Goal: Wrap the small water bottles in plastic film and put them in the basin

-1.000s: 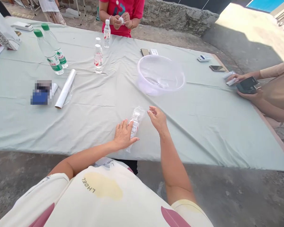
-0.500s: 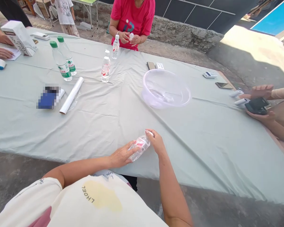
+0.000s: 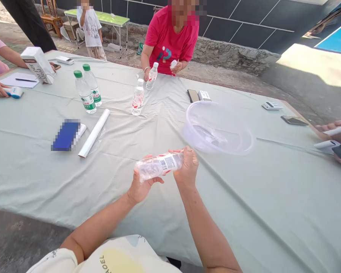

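A clear plastic water bottle is held over the near side of the table, lying almost level with its barcode label facing up. My left hand is around its base end, thumb on one side and fingers on the other. At the neck end, my right hand is closed around the bottle, and its fingers hide the cap. Beyond my hands, to the right, rests a translucent plastic basin with something clear inside. A white roll lies to the left.
Two green-capped bottles stand at the left, behind a blurred blue object. A small bottle stands mid-table. Across from me, a person in pink touches another bottle. Phones and a white device lie right.
The bottle has been raised and moved forward, turning from tilted to nearly level. Its barcode now faces up. My left hand has shifted to the base end. The view has tilted up.
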A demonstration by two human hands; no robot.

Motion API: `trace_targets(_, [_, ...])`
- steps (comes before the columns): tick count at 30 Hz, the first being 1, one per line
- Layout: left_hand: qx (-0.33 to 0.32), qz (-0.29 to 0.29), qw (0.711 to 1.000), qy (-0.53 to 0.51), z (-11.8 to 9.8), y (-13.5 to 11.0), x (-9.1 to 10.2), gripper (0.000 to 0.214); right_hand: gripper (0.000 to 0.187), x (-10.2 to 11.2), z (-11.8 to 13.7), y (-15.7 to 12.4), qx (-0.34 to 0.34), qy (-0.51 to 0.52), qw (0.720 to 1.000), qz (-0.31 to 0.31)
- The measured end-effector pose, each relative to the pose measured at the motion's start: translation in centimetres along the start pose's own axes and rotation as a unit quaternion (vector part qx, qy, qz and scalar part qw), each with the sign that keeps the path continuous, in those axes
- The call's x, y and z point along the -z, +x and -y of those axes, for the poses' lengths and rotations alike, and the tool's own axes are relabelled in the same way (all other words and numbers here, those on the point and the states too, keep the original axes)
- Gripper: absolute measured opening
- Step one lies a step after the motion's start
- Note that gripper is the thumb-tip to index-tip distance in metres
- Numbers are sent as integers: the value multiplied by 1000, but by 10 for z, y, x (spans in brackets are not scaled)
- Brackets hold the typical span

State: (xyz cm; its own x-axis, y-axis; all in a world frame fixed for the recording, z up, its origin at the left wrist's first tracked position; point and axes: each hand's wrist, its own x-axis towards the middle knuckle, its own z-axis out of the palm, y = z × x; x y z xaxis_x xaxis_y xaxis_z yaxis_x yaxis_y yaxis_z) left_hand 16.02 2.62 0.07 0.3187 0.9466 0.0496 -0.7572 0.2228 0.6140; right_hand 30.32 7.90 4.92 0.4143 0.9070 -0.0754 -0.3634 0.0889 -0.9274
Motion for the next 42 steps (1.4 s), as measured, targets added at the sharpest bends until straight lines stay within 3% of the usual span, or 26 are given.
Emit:
trace_targets(2, [53,-32,998,-18,9,7,11,90,40,-21,4,28,46,-73,996,34])
trace_targets(4, [145,-55,988,-3,22,9,25,87,37,-39,12,68,152,-182,971,41])
trace_targets(8, [215,-41,972,86,42,5,45,77,33,-64,29,174,376,-344,859,-55])
trace_targets(11, [240,-31,968,61,43,4,50,69,35,-75,23,244,410,-435,800,-56])
trace_targets(14, [262,-52,964,16,39,6,50,62,36,-79,0,282,363,-502,784,-28])
trace_targets(18, [267,-67,961,-3,33,10,48,56,47,-82,-15,292,292,-556,774,81])
trace_targets(21, [268,-74,961,-3,30,11,45,55,55,-74,9,292,315,-554,753,162])
trace_targets(23, [269,-73,960,1,28,11,45,54,50,-57,36,293,350,-549,747,137])
trace_targets(25, [273,-67,960,6,27,11,46,51,44,-29,63,293,326,-599,729,60])
trace_targets(27, [272,-57,961,10,28,10,48,48,35,7,81,290,214,-701,680,14])
trace_targets(29, [269,-45,962,12,29,10,51,46,23,45,88,285,71,-781,620,33])
trace_targets(31, [267,-30,963,10,31,10,54,45,13,78,86,276,-25,-806,588,67])
trace_targets(35, [259,-10,966,3,33,11,59,43,20,120,81,256,-110,-810,571,81])
trace_targets(42, [244,-8,970,6,30,10,56,42,45,142,98,244,-101,-809,572,86])
